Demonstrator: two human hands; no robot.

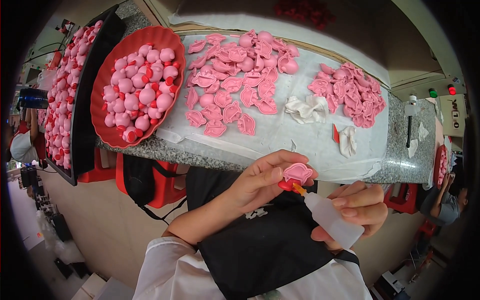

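Note:
My left hand [257, 180] pinches a small pink molded piece [298, 172] between thumb and fingers, just off the table's near edge. A glossy red part [286, 185] sits at the piece's lower side. In my right hand [362, 206] is a translucent white squeeze bottle [332, 219], tilted so its narrow orange tip [299, 189] meets the pink piece beside the red part. Whether liquid is coming out is too small to tell. Loose pink molded pieces [231, 84] lie spread over the white paper [280, 134] beyond my hands.
On the left stand a red scalloped bowl [102, 127] of pink-and-red figures and a black tray [109, 42] with more. Another pink heap [357, 95] and crumpled tissues [305, 108] lie to the right, near a panel with buttons [433, 93]. A person [445, 205] sits far right.

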